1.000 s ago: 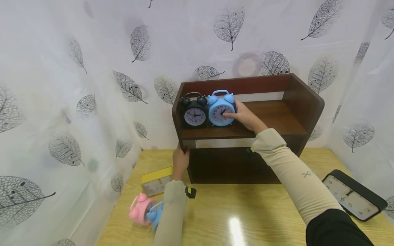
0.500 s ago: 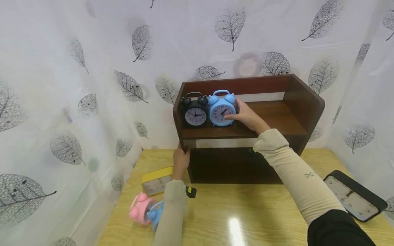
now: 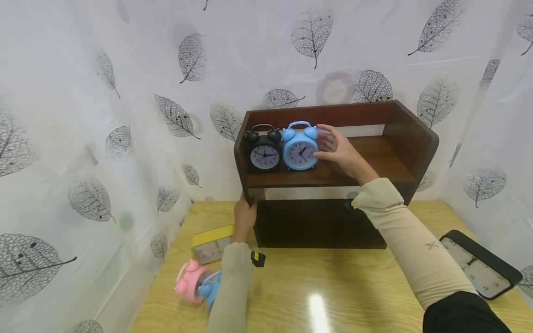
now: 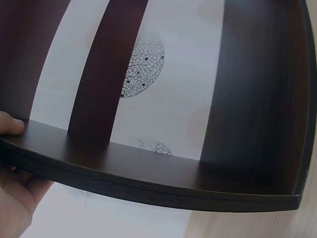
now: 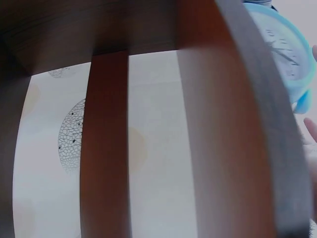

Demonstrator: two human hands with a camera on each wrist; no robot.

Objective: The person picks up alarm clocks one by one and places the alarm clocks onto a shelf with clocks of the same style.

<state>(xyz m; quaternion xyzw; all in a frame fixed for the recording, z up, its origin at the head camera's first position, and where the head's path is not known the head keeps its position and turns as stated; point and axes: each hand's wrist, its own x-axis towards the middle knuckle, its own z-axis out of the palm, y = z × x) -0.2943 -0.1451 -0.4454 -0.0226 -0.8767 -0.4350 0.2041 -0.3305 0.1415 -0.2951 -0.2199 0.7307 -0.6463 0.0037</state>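
On the upper board of a dark brown wooden shelf (image 3: 389,159) stand two twin-bell alarm clocks side by side. The black alarm clock (image 3: 264,158) is at the left end, and the light blue alarm clock (image 3: 300,156) is right beside it. My right hand (image 3: 346,157) is at the blue clock's right side, fingers spread and loosely bent, thumb tip near the clock face; whether it still touches cannot be told. In the right wrist view the blue clock (image 5: 286,54) shows past the shelf edge. My left hand (image 4: 17,196) grips the shelf's left side panel, thumb inside, fingers outside.
By my left forearm lie a yellow-topped clock (image 3: 212,244), a pink alarm clock (image 3: 192,282) and another blue alarm clock (image 3: 210,289), partly hidden by the sleeve. A black rectangular clock (image 3: 479,263) lies at the table's right. Leaf-patterned curtain hangs behind.
My right hand has loosened from the blue clock and drawn slightly right, its fingers spreading. The blue clock stays in place. My left hand holds the shelf panel as before.
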